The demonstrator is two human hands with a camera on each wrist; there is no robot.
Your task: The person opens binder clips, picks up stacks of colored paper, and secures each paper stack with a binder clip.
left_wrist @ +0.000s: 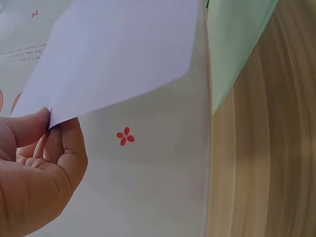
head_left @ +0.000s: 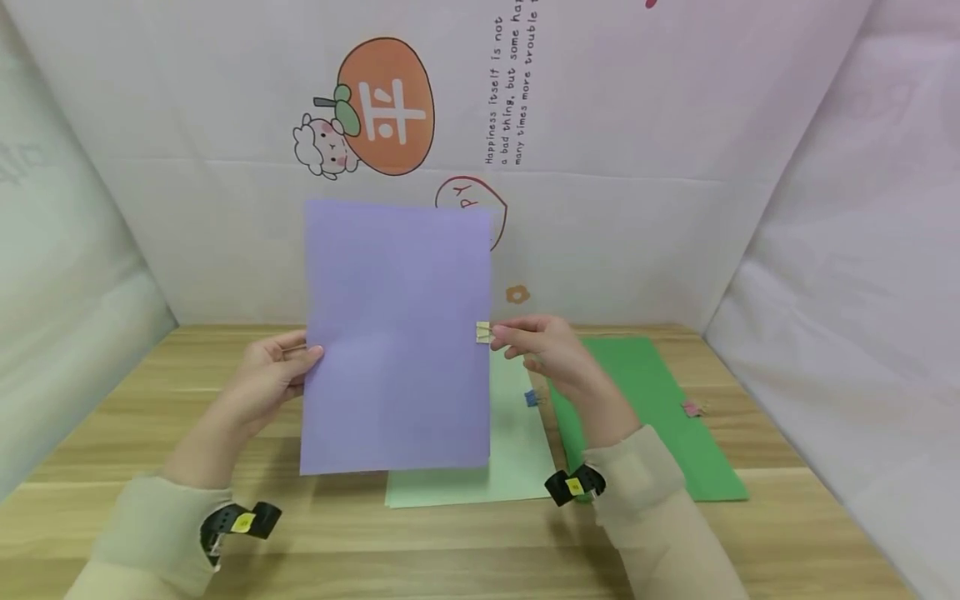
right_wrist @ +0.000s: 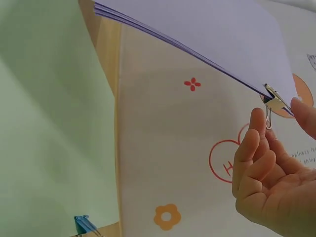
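Note:
A stack of purple paper (head_left: 397, 333) is held upright above the table, its several sheets showing along the lower edge in the right wrist view. My left hand (head_left: 273, 371) pinches its left edge, thumb (left_wrist: 37, 126) on the near face and fingers behind. On the right edge sits a pale yellow binder clip (head_left: 483, 332), its jaws over the sheets. My right hand (head_left: 551, 350) pinches this clip by its wire handles, thumb on one side and fingers on the other, as the right wrist view shows at the clip (right_wrist: 276, 101).
Behind the purple stack lies pale green paper (head_left: 517, 467) with a blue binder clip (head_left: 532, 398) on its right edge. Further right is darker green paper (head_left: 652, 417) with a pink binder clip (head_left: 692, 409). A printed white cloth (head_left: 600, 233) backs the wooden table (head_left: 360, 533).

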